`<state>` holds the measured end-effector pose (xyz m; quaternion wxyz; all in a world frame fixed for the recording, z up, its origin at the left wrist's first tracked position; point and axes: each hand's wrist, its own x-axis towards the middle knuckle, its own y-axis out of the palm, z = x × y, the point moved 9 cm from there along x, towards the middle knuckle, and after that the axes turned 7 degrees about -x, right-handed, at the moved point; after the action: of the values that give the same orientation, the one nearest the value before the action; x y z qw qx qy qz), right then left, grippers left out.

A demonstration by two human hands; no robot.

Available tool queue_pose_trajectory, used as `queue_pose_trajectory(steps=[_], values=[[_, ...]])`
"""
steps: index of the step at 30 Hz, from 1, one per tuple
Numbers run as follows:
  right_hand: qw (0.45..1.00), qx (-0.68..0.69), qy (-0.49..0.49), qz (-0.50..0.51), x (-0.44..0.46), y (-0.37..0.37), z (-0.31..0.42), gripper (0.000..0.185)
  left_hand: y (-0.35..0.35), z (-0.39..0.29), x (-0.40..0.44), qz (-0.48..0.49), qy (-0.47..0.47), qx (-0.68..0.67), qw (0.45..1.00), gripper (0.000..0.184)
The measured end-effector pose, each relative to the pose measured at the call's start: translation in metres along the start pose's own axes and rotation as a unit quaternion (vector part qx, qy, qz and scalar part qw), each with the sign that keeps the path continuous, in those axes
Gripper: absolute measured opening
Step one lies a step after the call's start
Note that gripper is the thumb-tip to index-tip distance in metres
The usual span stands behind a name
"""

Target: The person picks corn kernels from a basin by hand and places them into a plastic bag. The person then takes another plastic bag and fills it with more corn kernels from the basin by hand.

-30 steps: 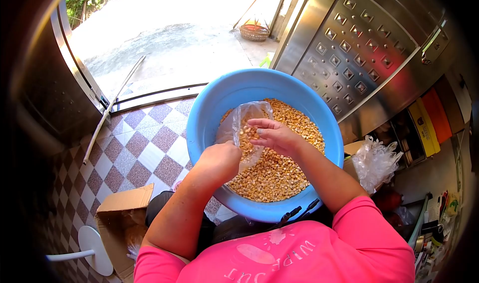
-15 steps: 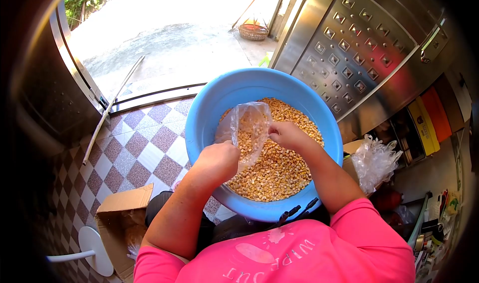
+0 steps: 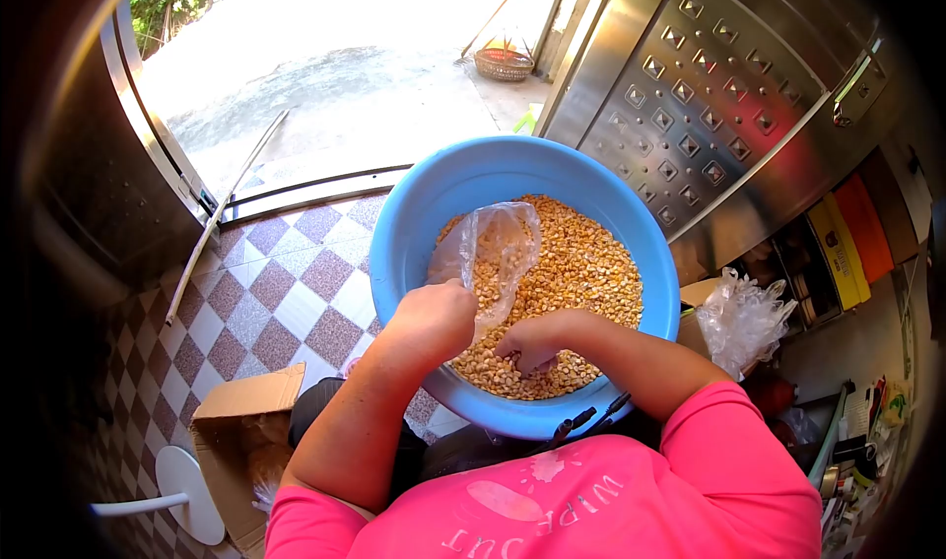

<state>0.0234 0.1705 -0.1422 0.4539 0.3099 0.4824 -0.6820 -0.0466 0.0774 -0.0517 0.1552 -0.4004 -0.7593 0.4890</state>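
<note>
Floor point(image 3: 299, 308): tile, brown and white check, running up to a metal sill point(image 3: 315, 193). Far left, dark door leaf point(image 3: 113, 195); thin pale pole point(image 3: 222, 222) slants across the sill beside it. Lower left, white round base point(image 3: 187, 500) with a stem, next to an open cardboard box point(image 3: 246, 398). Left hand point(image 3: 434, 318): fingers closed, gripping the edge of a clear plastic bag point(image 3: 503, 249). Bag is in the left part of a blue tub point(image 3: 419, 214), mouth open, against corn kernels point(image 3: 586, 263) covering the tub's bottom. Right hand point(image 3: 532, 342): down in the kernels toward the near wall, just right of the bag. Beyond the sill, sunlit paved yard point(image 3: 335, 86) with a woven basket point(image 3: 504, 65). Right, embossed metal door point(image 3: 680, 96); below it a heap of clear plastic bags point(image 3: 739, 323), then a yellow box point(image 3: 838, 254) among stored goods.

Hard to read, left to right: dark leaf sinks into shadow; contents of the cardboard box unclear. Left fingertips turned away from view, bag's lower end partly behind that hand. Yard washed out by glare. Right fingertips buried in kernels; cannot tell whether those fingers are closed on any. Lettering on the pink shirt point(image 3: 591, 510) cut off at the lower edge. Clutter at far right too small and dim to identify.
</note>
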Motion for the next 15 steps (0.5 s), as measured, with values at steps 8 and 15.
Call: queue_pose_trajectory(steps=[8,15], values=[[0.945,0.287,-0.144,-0.067,-0.018,-0.045,-0.005,0.026,-0.001,0.001,-0.001,-0.005,-0.003,-0.01,1.0,0.02],[0.776,0.568,-0.207,-0.178,-0.015,-0.076,-0.019,0.048,0.002,0.001,0.001,0.012,-0.006,-0.017,1.0,0.023]])
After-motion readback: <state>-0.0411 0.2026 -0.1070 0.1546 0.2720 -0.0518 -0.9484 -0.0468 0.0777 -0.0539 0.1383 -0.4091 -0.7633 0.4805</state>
